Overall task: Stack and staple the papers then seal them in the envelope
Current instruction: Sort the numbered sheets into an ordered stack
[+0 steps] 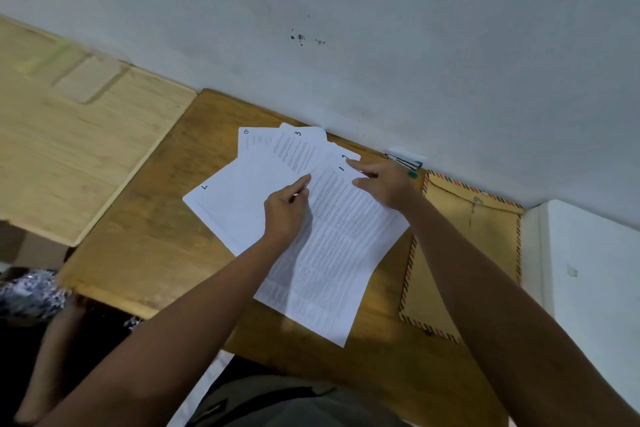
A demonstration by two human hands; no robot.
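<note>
While the papers (311,211) sit fanned on the desk (138,236), left hand (285,215) pinches the top sheet's edge and right hand (384,184) presses flat-fingered on its far corner. Envelope (464,253) lies just right of that hand.

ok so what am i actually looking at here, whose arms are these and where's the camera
There is no machine: these are a person's two bare arms, filmed by one wide-angle camera worn on their head, looking forward and down. On the wooden table lies a fanned spread of printed sheets with handwritten numbers in their corners. The left hand pinches the edge of one sheet; the right hand rests on the pile with fingers extended, index pointing. A brown envelope with a striped border lies to the right, and a small object, possibly a stapler, sits by the wall.
</note>
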